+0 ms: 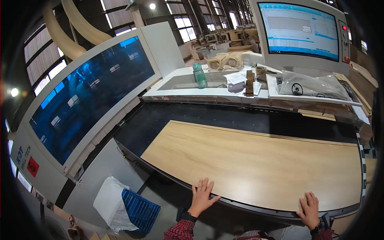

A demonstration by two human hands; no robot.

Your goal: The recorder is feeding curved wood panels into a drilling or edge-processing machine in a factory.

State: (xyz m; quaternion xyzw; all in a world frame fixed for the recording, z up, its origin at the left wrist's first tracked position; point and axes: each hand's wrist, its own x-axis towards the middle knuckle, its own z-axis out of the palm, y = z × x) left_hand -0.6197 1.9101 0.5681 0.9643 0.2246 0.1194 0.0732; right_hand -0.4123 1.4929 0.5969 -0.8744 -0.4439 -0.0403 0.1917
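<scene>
A long light-brown wood-grain panel [256, 166] lies flat on the black bed [138, 130] of a large machine. My left hand [202, 196] rests at the panel's near edge, left of its middle, fingers spread and pointing away from me. Farther right along the same edge, my right hand [309, 208] touches the panel near its corner, its fingers stretched out. Neither hand holds anything. A narrow groove runs along the panel's far edge.
A white machine housing with a dark window [94, 96] stands left. Behind the bed, a ledge carries a green bottle [199, 76], papers [237, 80], tape rolls [226, 61] and a plastic bag [314, 85]. A monitor [300, 32] stands back right; a blue crate [140, 210] sits low left.
</scene>
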